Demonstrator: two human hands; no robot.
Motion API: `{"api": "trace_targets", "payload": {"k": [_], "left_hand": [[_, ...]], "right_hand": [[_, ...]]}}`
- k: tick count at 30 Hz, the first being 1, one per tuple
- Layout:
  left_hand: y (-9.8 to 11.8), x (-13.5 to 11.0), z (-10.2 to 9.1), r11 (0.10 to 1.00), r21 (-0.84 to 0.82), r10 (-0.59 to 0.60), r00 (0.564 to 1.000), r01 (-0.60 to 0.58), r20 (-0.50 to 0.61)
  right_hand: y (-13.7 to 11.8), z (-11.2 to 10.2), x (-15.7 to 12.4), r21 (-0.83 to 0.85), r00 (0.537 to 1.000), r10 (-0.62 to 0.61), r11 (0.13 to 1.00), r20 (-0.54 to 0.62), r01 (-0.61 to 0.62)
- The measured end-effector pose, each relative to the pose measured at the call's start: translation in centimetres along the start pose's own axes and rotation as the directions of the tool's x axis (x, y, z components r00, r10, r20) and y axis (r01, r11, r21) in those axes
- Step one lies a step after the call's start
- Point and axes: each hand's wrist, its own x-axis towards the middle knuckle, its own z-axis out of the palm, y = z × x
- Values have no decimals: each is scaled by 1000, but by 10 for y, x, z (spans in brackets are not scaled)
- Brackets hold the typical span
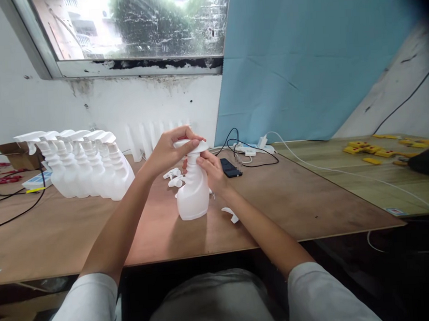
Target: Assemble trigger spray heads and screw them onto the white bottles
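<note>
A translucent white spray bottle (192,200) stands upright on the brown table in front of me. My left hand (170,147) is closed over the white trigger spray head (198,147) at its top, with thumb and fingers on either side. Just below, my right hand (213,171) wraps its fingers round the bottle's neck; part of the neck and the trigger is hidden behind the fingers. Loose white trigger parts (175,178) lie behind the bottle on the left. One more white trigger piece (232,214) lies by my right forearm.
A row of several bottles with spray heads (86,168) stands at left. More white bottles (146,138) line the wall. A black phone (231,167), a power strip (259,148) and cables lie behind my right hand. Yellow tools (370,148) rest at far right, red-handled ones (4,175) far left.
</note>
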Motion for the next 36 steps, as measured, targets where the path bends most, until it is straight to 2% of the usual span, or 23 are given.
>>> {"api": "trace_targets", "payload": {"k": [5, 10, 15, 20, 25, 30, 36], "left_hand": [[-1, 1, 0, 1000, 11, 0, 1000, 0, -7], [-1, 0, -1, 1000, 14, -16, 1000, 16, 9], [0, -1, 0, 1000, 18, -20, 1000, 20, 10], [1, 0, 0, 999, 26, -25, 1000, 25, 14], [1, 0, 0, 999, 44, -18, 1000, 18, 12], [3, -1, 0, 998, 50, -26, 1000, 25, 14], [3, -1, 1, 998, 49, -27, 1000, 27, 7]], "right_hand": [[-1, 1, 1, -26, 998, 2, 1000, -61, -4], [-1, 1, 1, 1, 1000, 21, 1000, -14, -21], [1, 1, 1, -18, 998, -10, 1000, -63, 9], [1, 0, 0, 21, 1000, -17, 1000, 1, 17], [-1, 3, 0, -26, 998, -4, 1000, -65, 3], [-1, 0, -3, -7, 1000, 14, 1000, -25, -14], [2, 0, -3, -37, 998, 12, 999, -64, -14]]}}
